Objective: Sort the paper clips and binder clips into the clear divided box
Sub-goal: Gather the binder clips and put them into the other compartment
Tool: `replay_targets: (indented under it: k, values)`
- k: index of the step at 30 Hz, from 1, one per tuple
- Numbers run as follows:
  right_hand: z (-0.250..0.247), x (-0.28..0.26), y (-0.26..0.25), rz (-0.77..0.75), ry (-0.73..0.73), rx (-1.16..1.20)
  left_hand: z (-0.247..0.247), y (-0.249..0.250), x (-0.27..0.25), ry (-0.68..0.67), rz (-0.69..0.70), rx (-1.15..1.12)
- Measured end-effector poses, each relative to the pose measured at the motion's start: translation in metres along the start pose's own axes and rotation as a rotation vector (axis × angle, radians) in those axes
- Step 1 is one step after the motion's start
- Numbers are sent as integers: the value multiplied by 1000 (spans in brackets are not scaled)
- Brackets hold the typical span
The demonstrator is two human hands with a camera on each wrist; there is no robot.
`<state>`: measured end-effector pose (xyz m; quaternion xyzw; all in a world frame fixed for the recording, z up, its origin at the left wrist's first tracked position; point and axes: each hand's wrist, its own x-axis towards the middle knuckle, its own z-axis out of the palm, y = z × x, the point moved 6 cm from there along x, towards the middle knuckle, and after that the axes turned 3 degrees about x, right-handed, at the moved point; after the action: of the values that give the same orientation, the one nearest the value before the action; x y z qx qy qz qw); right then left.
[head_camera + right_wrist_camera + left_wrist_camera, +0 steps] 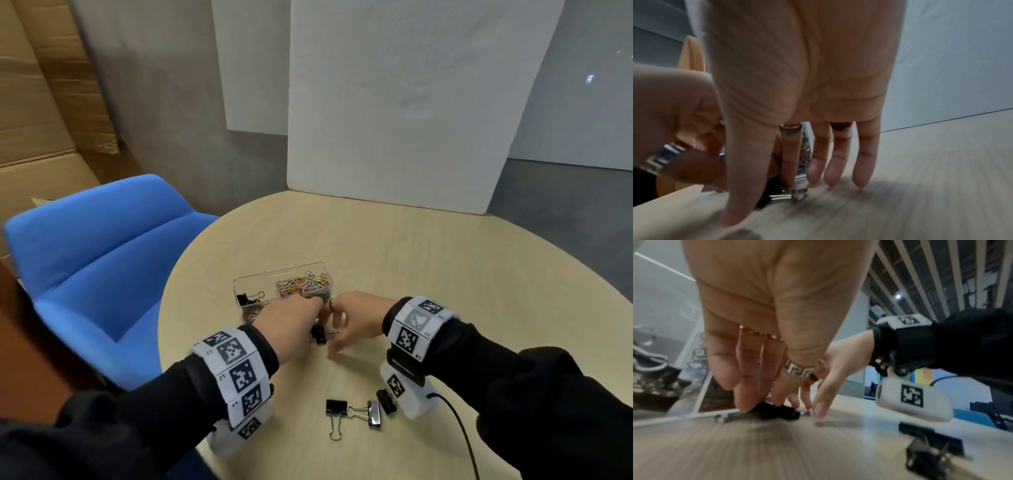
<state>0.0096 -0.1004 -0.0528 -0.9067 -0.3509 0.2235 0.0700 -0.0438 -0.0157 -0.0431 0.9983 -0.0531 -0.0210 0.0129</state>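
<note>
Blue chair [99,260] left of round wood table [428,274]; white board [411,102] behind, cardboard [30,102] far left.

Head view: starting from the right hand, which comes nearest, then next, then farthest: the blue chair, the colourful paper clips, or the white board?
1. Colourful paper clips, in the clear box just beyond the right hand.
2. White board, standing at the table's far edge.
3. Blue chair, off the table to the left.

The person wears black long sleeves [513,373]. Each wrist carries a white band [236,373] with square black-and-white printed markers, and below it a white camera housing [910,400] with one more marker. A black cable [459,428] leaves the right housing. Several fingers [799,371] carry rings, one silver with a dark angular pattern.
</note>
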Motion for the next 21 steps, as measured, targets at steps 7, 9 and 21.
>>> replay_targets:
  k: [7,9,21]
  values:
    - [2,4,-5,-14,29,16,-2,5,7,-20,-41,48]
    - [3,3,-9,-28,36,16,-2,7,7,-30,-48,61]
    - [-1,-15,2,-2,-2,-57,9,21,3,-214,-10,85]
